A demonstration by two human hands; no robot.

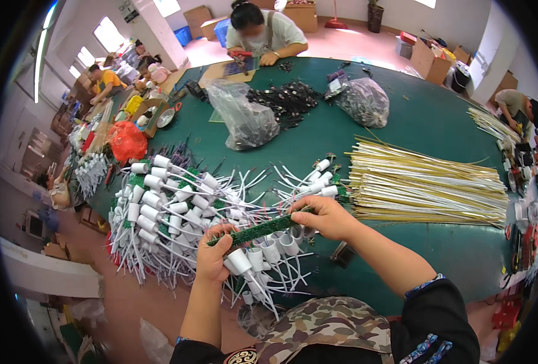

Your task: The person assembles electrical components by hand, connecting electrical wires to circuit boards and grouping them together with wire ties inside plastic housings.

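One green circuit-board strip (260,232) is held above one green table (420,121) by two hands, the left hand (212,259) with its thumb and fingers clamped on the left end, the right hand (324,217) likewise on the right end; the strip spans the gap between them, its middle uncovered. Beside and below lie white cylinders with cables (150,212), too crowded to count; one bundle of yellow and white rods (429,185) lies to the right, and two clear plastic bags (244,121) stand farther back.
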